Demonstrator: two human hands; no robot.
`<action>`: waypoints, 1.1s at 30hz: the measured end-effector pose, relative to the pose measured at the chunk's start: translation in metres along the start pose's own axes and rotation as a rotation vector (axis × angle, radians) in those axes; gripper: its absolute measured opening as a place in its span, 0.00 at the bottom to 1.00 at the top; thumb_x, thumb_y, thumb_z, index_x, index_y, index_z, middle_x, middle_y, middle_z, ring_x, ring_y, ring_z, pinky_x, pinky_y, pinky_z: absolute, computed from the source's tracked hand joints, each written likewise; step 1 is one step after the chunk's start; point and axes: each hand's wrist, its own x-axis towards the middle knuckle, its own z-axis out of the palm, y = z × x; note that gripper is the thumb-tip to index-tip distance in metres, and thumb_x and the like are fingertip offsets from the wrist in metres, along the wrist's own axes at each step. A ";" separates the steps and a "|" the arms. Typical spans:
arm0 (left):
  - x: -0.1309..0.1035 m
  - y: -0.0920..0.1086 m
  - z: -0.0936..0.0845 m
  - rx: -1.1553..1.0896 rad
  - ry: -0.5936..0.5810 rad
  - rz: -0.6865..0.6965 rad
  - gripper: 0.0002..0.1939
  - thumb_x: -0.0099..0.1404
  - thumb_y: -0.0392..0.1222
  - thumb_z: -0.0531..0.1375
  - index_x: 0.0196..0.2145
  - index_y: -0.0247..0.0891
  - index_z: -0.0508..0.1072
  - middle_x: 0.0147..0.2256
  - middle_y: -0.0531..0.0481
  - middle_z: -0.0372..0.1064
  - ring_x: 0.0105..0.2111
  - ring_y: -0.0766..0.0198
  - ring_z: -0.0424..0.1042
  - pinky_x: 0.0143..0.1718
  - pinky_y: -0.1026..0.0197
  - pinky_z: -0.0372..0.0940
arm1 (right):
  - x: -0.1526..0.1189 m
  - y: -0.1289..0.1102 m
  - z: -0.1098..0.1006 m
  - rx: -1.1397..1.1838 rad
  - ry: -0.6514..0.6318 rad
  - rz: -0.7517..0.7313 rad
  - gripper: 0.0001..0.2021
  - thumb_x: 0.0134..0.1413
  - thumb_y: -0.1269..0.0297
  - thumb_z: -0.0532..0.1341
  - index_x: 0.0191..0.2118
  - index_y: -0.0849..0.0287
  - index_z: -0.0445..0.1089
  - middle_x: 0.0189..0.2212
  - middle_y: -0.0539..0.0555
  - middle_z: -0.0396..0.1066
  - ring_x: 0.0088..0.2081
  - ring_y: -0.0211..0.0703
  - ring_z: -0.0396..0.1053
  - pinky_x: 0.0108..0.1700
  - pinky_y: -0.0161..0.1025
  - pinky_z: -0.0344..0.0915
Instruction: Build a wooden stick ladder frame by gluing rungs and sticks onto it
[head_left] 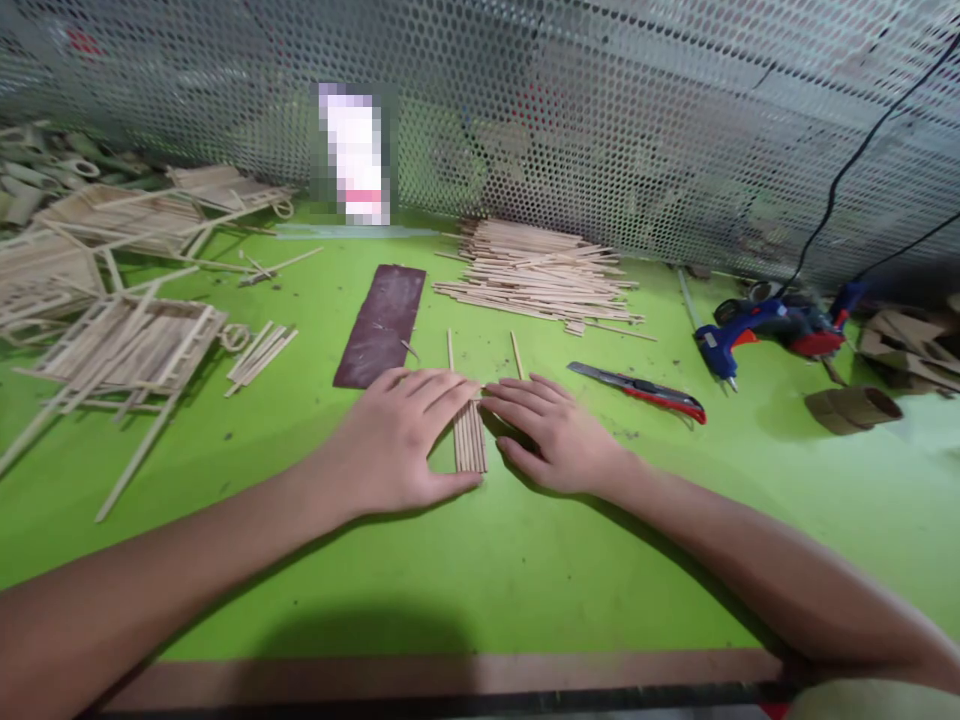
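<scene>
A small row of short thin wooden sticks [470, 445] lies side by side on the green table between my hands. My left hand [405, 435] spans it, fingers at the far end and thumb at the near end, gripping it lengthwise. My right hand [551, 435] rests palm down just to the right, fingers stretched out, their tips close to the row's far right corner. Whether those tips touch the sticks I cannot tell. Beyond my hands, a single stick [516, 355] points away on the right, and another stick [450, 350] on the left.
A dark sandpaper strip [381, 325] lies beyond my left hand. A stick pile [544, 275] sits near the perforated metal screen [525, 130]. Rightward are a utility knife [641, 390], a blue glue gun [739, 335] and a brown ring [851, 410]. Stick-built models [135, 350] stand left.
</scene>
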 end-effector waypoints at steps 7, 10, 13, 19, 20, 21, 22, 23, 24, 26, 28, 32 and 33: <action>0.005 -0.003 0.006 -0.049 -0.098 -0.051 0.49 0.69 0.74 0.64 0.72 0.33 0.71 0.68 0.31 0.73 0.66 0.35 0.73 0.72 0.33 0.62 | -0.002 0.007 -0.002 -0.025 0.086 -0.164 0.18 0.76 0.62 0.58 0.58 0.54 0.83 0.57 0.56 0.84 0.60 0.52 0.81 0.72 0.57 0.68; 0.003 -0.006 0.001 -0.041 -0.084 -0.045 0.45 0.68 0.73 0.65 0.69 0.36 0.75 0.67 0.33 0.75 0.66 0.36 0.74 0.74 0.33 0.60 | -0.003 0.009 -0.001 -0.006 0.062 -0.185 0.18 0.75 0.62 0.59 0.60 0.53 0.83 0.56 0.56 0.85 0.60 0.52 0.80 0.72 0.57 0.67; 0.004 -0.009 -0.002 -0.016 -0.111 -0.070 0.46 0.68 0.73 0.64 0.70 0.35 0.75 0.68 0.33 0.74 0.67 0.36 0.73 0.76 0.32 0.56 | -0.003 0.010 0.000 0.013 0.039 -0.216 0.19 0.74 0.63 0.60 0.62 0.53 0.82 0.57 0.55 0.84 0.61 0.51 0.80 0.72 0.56 0.67; 0.003 -0.009 0.003 -0.026 -0.097 -0.048 0.43 0.70 0.69 0.64 0.70 0.36 0.75 0.70 0.36 0.72 0.69 0.37 0.72 0.76 0.33 0.55 | -0.003 0.011 -0.002 0.021 0.036 -0.285 0.19 0.74 0.64 0.59 0.62 0.54 0.82 0.59 0.53 0.83 0.63 0.50 0.79 0.71 0.54 0.68; 0.003 -0.008 0.004 -0.040 -0.080 -0.040 0.41 0.71 0.67 0.64 0.70 0.36 0.76 0.69 0.36 0.73 0.68 0.38 0.73 0.76 0.33 0.56 | -0.003 0.010 -0.002 0.019 0.040 -0.285 0.19 0.75 0.63 0.59 0.61 0.54 0.82 0.60 0.53 0.82 0.63 0.51 0.79 0.71 0.54 0.68; 0.003 -0.008 0.006 -0.056 -0.061 -0.031 0.39 0.71 0.65 0.64 0.69 0.35 0.77 0.68 0.36 0.74 0.67 0.38 0.74 0.75 0.33 0.58 | -0.003 0.010 -0.001 0.020 0.042 -0.287 0.18 0.75 0.63 0.59 0.60 0.55 0.83 0.60 0.52 0.82 0.63 0.51 0.79 0.71 0.55 0.68; 0.002 -0.008 0.007 -0.072 -0.042 -0.024 0.37 0.72 0.63 0.64 0.68 0.35 0.78 0.67 0.36 0.75 0.66 0.39 0.75 0.74 0.34 0.60 | -0.003 0.010 -0.001 0.023 0.042 -0.288 0.18 0.75 0.63 0.59 0.60 0.56 0.83 0.60 0.52 0.82 0.63 0.52 0.79 0.71 0.55 0.68; 0.003 -0.008 0.008 -0.084 -0.024 -0.020 0.36 0.71 0.63 0.65 0.67 0.36 0.79 0.66 0.36 0.77 0.65 0.40 0.77 0.73 0.35 0.63 | -0.003 0.010 -0.001 0.027 0.038 -0.287 0.18 0.75 0.63 0.59 0.60 0.56 0.83 0.60 0.53 0.82 0.64 0.52 0.79 0.72 0.55 0.67; 0.003 -0.008 0.009 -0.094 -0.009 -0.018 0.36 0.71 0.63 0.65 0.66 0.35 0.80 0.65 0.36 0.78 0.64 0.40 0.78 0.72 0.36 0.65 | -0.003 0.010 -0.002 0.029 0.027 -0.282 0.18 0.74 0.63 0.59 0.60 0.56 0.83 0.60 0.53 0.82 0.64 0.52 0.78 0.72 0.56 0.67; 0.004 -0.008 0.011 -0.108 0.009 -0.013 0.36 0.70 0.63 0.67 0.64 0.34 0.81 0.62 0.35 0.80 0.62 0.40 0.79 0.69 0.38 0.68 | -0.003 0.010 -0.002 0.027 -0.003 -0.265 0.19 0.75 0.63 0.58 0.61 0.55 0.82 0.61 0.53 0.82 0.66 0.52 0.77 0.73 0.57 0.66; 0.005 -0.008 0.013 -0.116 0.021 -0.012 0.36 0.69 0.63 0.68 0.63 0.32 0.81 0.61 0.34 0.81 0.62 0.39 0.80 0.68 0.37 0.69 | -0.003 0.009 -0.004 0.015 -0.033 -0.256 0.19 0.75 0.63 0.57 0.61 0.53 0.82 0.61 0.52 0.81 0.67 0.53 0.76 0.74 0.57 0.65; 0.006 -0.006 0.012 -0.110 0.023 -0.021 0.35 0.70 0.62 0.67 0.63 0.32 0.81 0.61 0.34 0.80 0.61 0.38 0.80 0.70 0.34 0.66 | -0.003 0.007 -0.005 0.011 -0.019 -0.266 0.19 0.75 0.64 0.57 0.61 0.55 0.82 0.61 0.52 0.81 0.67 0.53 0.76 0.75 0.56 0.64; 0.006 -0.005 0.011 -0.103 0.017 -0.023 0.35 0.70 0.62 0.67 0.63 0.32 0.81 0.61 0.34 0.80 0.61 0.38 0.80 0.71 0.34 0.66 | -0.002 0.007 -0.004 0.021 0.000 -0.272 0.18 0.75 0.64 0.58 0.61 0.57 0.82 0.60 0.53 0.82 0.67 0.53 0.76 0.75 0.56 0.64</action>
